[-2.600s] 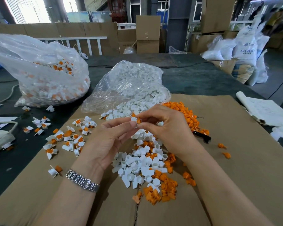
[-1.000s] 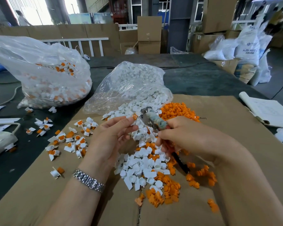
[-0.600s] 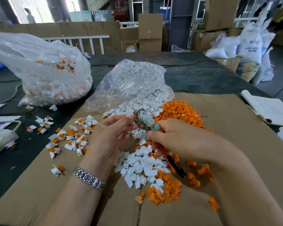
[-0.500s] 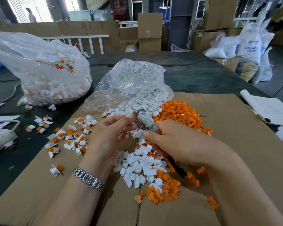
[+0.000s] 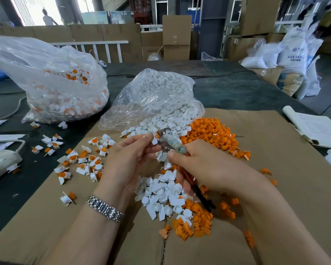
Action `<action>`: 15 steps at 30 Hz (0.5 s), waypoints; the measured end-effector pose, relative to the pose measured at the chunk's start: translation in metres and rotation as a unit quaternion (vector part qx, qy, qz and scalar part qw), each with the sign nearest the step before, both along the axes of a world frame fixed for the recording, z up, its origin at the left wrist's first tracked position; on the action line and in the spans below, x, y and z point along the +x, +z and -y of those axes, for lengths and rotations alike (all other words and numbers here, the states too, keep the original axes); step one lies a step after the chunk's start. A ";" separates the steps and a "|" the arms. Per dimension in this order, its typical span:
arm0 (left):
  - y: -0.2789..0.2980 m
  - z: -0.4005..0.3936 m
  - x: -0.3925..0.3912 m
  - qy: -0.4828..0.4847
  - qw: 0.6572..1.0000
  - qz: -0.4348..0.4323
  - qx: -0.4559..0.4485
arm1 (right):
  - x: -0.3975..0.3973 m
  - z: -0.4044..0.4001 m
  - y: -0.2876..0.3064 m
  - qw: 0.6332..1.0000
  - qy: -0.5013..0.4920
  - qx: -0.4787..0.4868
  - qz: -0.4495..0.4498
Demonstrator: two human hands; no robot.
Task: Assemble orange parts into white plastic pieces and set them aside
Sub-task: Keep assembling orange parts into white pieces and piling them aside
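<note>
My left hand [image 5: 131, 159] pinches a small white piece with an orange part [image 5: 154, 139] between thumb and fingertips. My right hand [image 5: 204, 165] grips pliers [image 5: 172, 145] whose wrapped jaws meet that piece; the dark handles [image 5: 203, 197] stick out below my palm. Loose white pieces [image 5: 164, 196] lie under my hands. Orange parts [image 5: 212, 134] are heaped to the right, and more orange parts [image 5: 195, 222] lie nearer me. Finished white-and-orange pieces [image 5: 80, 161] are scattered to the left.
A clear bag of white pieces [image 5: 157, 96] lies open behind my hands. A larger bag of assembled pieces [image 5: 61, 88] sits at the far left. Brown cardboard [image 5: 285, 169] covers the dark table. A notebook [image 5: 317, 129] lies at the right, a white power strip [image 5: 2, 161] at the left edge.
My right hand picked up the pliers from the cardboard and brought their jaws to the piece in my left hand. Over the last second both hands have hardly moved.
</note>
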State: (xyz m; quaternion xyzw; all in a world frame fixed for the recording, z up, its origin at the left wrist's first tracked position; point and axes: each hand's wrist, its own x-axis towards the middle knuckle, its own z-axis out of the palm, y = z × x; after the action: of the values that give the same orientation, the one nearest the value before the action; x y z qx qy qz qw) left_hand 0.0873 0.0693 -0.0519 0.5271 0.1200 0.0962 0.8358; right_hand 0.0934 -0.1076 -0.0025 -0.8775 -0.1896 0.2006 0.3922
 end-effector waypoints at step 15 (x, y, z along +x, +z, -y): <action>-0.001 -0.024 -0.001 0.231 0.858 -0.037 0.456 | 0.042 0.039 -0.011 0.965 -0.174 -0.138 0.141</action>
State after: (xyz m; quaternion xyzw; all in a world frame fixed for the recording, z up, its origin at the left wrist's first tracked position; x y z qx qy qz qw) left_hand 0.0864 0.0937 -0.0532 0.8096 0.2123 0.3110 0.4503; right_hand 0.1358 -0.1465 -0.0131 -0.9621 -0.0576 0.0282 0.2652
